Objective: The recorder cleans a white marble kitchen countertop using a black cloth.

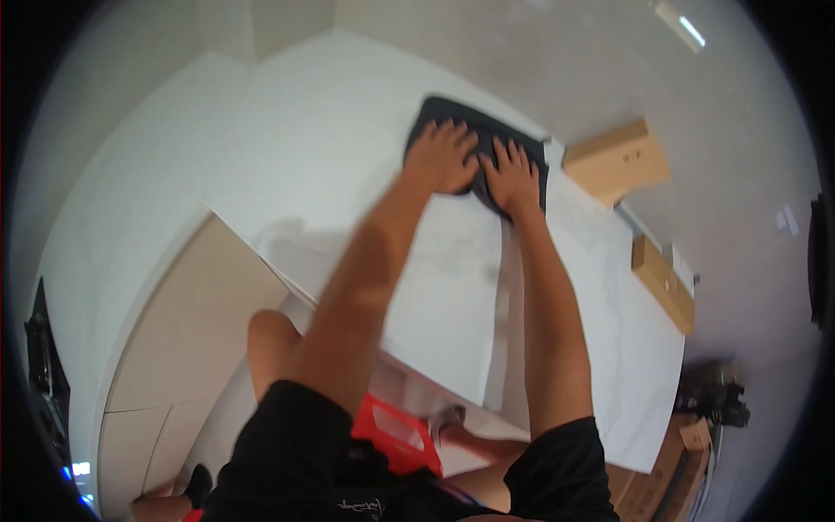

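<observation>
Both of my hands lie palm down on a dark folded fabric item [486, 134] near the far edge of a white marbled surface [339, 130]. My left hand [443, 156] presses on its left part, fingers spread. Beside it, my right hand [513, 171] rests flat on the right part, its fingers apart too. The item's exact kind cannot be told; it looks like dark cloth or a soft pouch, and my hands cover much of its middle.
A cardboard box [616, 160] stands beyond the surface's far right edge, and a long narrow carton [662, 284] lies at the right edge. Beige cabinet fronts [189, 326] are at the lower left. Something red [394, 434] is below the near edge.
</observation>
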`<state>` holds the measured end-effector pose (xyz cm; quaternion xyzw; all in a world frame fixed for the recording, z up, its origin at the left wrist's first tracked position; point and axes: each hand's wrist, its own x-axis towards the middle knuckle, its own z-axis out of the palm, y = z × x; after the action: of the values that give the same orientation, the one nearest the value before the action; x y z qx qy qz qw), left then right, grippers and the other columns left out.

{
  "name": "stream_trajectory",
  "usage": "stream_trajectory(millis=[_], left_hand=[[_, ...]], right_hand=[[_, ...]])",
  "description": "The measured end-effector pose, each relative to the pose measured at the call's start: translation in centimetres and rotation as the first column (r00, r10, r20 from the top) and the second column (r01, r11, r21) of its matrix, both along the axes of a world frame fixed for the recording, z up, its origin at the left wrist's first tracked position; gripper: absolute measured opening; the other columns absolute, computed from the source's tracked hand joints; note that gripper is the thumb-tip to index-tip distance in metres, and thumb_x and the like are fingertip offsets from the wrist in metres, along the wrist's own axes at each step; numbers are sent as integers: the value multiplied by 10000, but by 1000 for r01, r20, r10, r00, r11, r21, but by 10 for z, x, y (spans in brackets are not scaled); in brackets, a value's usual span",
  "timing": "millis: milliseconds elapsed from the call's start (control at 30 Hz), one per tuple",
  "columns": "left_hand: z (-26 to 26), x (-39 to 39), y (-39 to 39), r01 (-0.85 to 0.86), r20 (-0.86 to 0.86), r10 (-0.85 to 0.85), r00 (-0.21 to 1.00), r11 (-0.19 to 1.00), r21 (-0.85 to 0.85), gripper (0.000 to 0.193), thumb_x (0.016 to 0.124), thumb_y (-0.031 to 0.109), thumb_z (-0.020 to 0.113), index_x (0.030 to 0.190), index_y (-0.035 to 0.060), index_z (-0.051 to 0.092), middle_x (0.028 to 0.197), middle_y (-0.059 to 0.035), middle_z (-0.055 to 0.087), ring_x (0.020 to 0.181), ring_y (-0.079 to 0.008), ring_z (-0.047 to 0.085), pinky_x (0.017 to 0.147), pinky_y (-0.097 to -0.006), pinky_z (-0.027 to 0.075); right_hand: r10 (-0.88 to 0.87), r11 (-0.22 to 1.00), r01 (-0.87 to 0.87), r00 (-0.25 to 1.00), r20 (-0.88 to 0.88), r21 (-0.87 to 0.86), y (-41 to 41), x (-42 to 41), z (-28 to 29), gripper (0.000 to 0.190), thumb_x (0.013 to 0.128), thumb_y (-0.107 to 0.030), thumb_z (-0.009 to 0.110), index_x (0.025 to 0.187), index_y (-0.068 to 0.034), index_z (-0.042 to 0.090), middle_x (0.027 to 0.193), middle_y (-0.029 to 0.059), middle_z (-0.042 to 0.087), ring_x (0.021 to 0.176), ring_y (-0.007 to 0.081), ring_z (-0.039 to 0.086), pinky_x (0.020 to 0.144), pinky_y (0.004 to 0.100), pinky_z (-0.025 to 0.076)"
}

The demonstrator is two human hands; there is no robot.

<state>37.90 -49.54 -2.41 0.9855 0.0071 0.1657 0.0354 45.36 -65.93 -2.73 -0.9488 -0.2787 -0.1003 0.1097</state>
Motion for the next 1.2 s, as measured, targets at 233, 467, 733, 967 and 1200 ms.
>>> stream_trajectory(millis=[233, 467, 733, 967, 1200], left_hand=[[-18, -16, 1, -28, 11, 29, 1000, 997, -68, 617, 1014, 485, 359, 1535, 156, 402, 1613, -107, 340, 1494, -309, 295, 1226, -503, 183], [-9, -30, -18, -5, -30, 3, 1000, 999, -48, 603, 1012, 499, 354, 1537, 206, 407, 1628, -60, 322, 1503, -261, 279, 1235, -468, 173], [1, -73, -29, 23, -31, -23, 999, 1000, -18, 583, 1032, 467, 360, 1538, 178, 401, 1621, -91, 328, 1499, -277, 287, 1226, -473, 199], [-4, -101, -36, 79, -71, -77, 994, 997, 14, 592, 1052, 465, 331, 1559, 159, 350, 1631, -112, 297, 1510, -306, 251, 1226, -487, 185], [0, -96, -36, 94, -126, -97, 987, 995, -25, 627, 1028, 503, 337, 1566, 183, 340, 1638, -102, 287, 1521, -300, 232, 1239, -476, 158]], right_hand=[[28, 1000, -27, 999, -32, 11, 2, -24, -5, 680, 1004, -567, 345, 1563, -180, 351, 1630, 135, 296, 1517, 329, 231, 1219, 536, 149], [16, 1000, -16, 1000, -17, 26, -29, -51, -5, 664, 1014, -563, 327, 1559, -185, 361, 1626, 138, 304, 1508, 335, 259, 1217, 537, 157], [17, 1000, -17, 998, -53, 18, -42, -87, 5, 669, 1013, -569, 321, 1564, -189, 353, 1631, 137, 294, 1514, 321, 249, 1218, 529, 157], [26, 999, -25, 999, -32, 22, -60, -116, 3, 682, 1009, -571, 352, 1566, -177, 341, 1633, 138, 288, 1518, 319, 234, 1221, 521, 155], [0, 998, 6, 994, -106, 64, -62, -120, 1, 700, 992, -583, 356, 1568, -186, 344, 1641, 133, 271, 1526, 318, 212, 1230, 518, 108]])
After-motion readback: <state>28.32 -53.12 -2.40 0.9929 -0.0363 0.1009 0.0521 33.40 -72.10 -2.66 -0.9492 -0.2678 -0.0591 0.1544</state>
